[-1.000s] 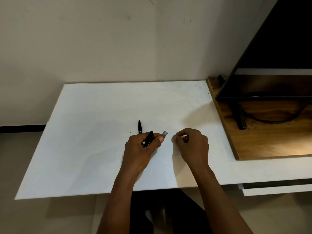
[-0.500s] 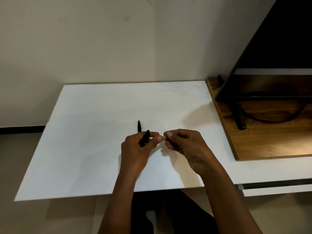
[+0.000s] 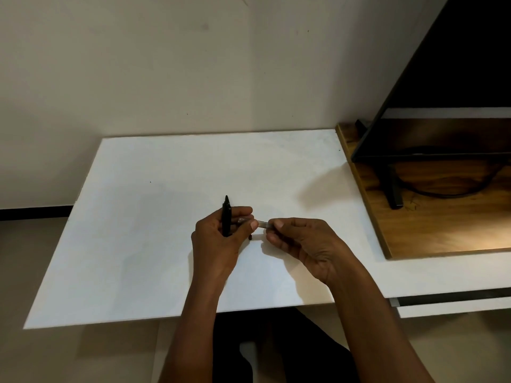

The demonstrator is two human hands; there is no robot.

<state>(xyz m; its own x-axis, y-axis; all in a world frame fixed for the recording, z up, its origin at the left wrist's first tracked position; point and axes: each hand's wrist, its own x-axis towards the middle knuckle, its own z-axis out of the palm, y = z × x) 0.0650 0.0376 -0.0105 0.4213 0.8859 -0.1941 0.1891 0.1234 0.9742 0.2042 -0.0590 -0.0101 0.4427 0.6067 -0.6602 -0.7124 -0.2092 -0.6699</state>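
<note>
Nearest the camera, two bare forearms reached up from the bottom edge over the front rim of a white table [image 3: 143,244]. The left hand [image 3: 215,244] was closed around a black pen [image 3: 226,217], its fingers curled about the lower part so that the pen stood nearly upright, with its pointed end poking out above the knuckles. The right hand [image 3: 304,244] sat just beside it, palm turned partly upward and fingers curled. Its thumb and forefinger pinched one end of a small grey piece [image 3: 263,224]. That piece lay level in the gap between the two hands, just above the tabletop, and its other end met the left thumb and forefinger. What the piece was could not be told. A tiny dark bit [image 3: 250,238] showed under the left thumb, too small to make out.

Further right, a wooden board [image 3: 442,233] lay against the table's edge. On it stood the dark leg [image 3: 392,192] of a black screen [image 3: 456,78], with a cable [image 3: 448,193] looping behind. A plain pale wall [image 3: 166,64] rose at the back.
</note>
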